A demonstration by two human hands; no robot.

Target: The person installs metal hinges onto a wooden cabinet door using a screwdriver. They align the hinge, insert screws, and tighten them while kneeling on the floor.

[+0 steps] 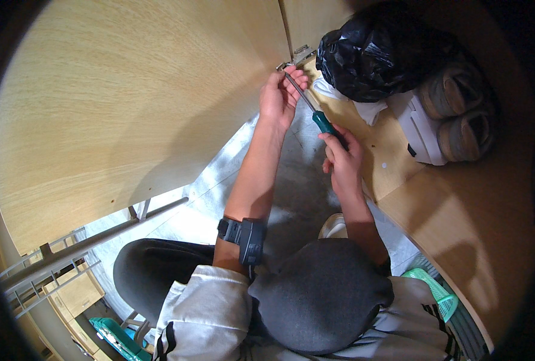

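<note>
My right hand [343, 150] is wrapped round the green handle of a screwdriver [308, 101]. The shaft slants up and left, and its tip is at a metal hinge [285, 65] on the edge of the wooden cabinet door [159, 90]. My left hand [278, 99] is just below that hinge, palm turned up and fingers loosely cupped. Its thumb is by the door edge, apart from the fingers, with the shaft's front end crossing over them. Whether the thumb presses on the hinge is hard to see.
Right of the hinge, a black plastic bag [370, 57] lies on the cabinet's wooden base [394, 171], beside a pair of shoes [457, 114] and a white box [418, 129]. A green basket [433, 289] stands low right. Below the door runs a metal rail [99, 240].
</note>
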